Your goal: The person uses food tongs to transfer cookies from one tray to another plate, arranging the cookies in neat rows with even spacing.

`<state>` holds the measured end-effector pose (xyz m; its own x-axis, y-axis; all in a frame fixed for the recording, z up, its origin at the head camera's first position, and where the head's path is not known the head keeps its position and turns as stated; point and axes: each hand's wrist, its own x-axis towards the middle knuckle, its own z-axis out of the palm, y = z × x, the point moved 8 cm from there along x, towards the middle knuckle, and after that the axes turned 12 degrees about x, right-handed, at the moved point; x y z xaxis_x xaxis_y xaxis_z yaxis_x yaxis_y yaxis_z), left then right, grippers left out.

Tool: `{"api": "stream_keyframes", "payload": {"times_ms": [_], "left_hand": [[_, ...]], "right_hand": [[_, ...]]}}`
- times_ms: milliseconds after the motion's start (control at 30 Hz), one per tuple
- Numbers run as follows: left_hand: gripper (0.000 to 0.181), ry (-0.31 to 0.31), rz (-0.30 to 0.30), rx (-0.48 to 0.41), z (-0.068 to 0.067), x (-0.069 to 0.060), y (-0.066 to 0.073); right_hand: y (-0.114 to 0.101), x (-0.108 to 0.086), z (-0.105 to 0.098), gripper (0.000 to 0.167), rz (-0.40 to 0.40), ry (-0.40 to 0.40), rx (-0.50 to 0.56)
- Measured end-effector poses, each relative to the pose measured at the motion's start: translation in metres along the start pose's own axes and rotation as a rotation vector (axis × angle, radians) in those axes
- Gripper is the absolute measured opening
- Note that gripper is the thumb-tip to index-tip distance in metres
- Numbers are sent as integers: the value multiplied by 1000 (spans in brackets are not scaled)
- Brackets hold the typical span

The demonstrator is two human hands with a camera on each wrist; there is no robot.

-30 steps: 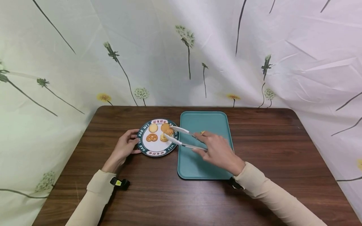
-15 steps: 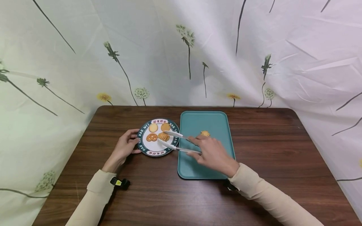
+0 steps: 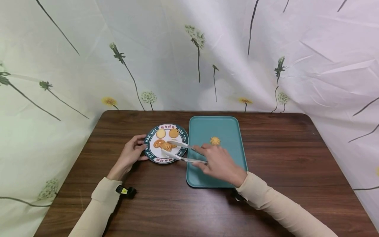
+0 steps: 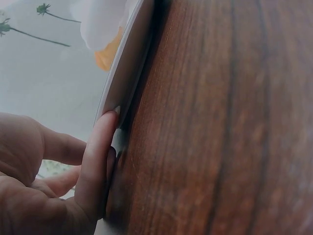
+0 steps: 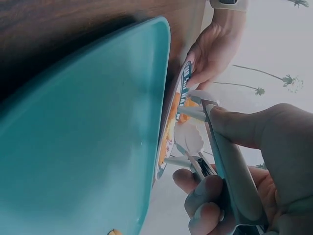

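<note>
My left hand [image 3: 132,152] holds the left rim of a round plate [image 3: 150,134] with a dark patterned border. In the left wrist view, a fingertip presses the edge of the plate [image 4: 129,63]. My right hand [image 3: 220,163] grips metal tongs [image 3: 193,161] with white tips, reaching over the plate from the right. Between the tips lies a ridged swirl cookie [image 3: 166,147], beside a pretzel-shaped cookie [image 3: 158,143]. Another cookie [image 3: 174,144] is partly hidden by the upper tip. Two round cookies, one pale [image 3: 161,133] and one browner [image 3: 173,133], sit farther back.
A teal tray [image 3: 204,126] stands right of the plate, below my right hand. On it lies a star-shaped cookie [image 3: 215,141]. Both rest on a dark wooden table [image 3: 275,148], with a flower-printed cloth [image 3: 165,59] hanging behind.
The tongs have moved left and toward me over the plate, and the swirl cookie has shifted the same way, closer to the pretzel-shaped cookie. The left hand and the plate stay put.
</note>
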<state>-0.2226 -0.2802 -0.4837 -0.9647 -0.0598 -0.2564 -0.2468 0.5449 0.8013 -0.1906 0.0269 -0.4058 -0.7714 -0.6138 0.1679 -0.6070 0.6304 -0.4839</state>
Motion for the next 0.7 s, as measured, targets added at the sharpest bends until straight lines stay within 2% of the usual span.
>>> {"api": "stream_keyframes", "payload": {"times_ms": [233, 700], "left_hand": [[50, -7, -6, -28, 2, -2, 1], [51, -12, 12, -33, 1, -2, 2]], "right_hand": [[-6, 0, 5, 58, -23, -5, 12], [-16, 5, 11, 57, -41, -75, 46]]}}
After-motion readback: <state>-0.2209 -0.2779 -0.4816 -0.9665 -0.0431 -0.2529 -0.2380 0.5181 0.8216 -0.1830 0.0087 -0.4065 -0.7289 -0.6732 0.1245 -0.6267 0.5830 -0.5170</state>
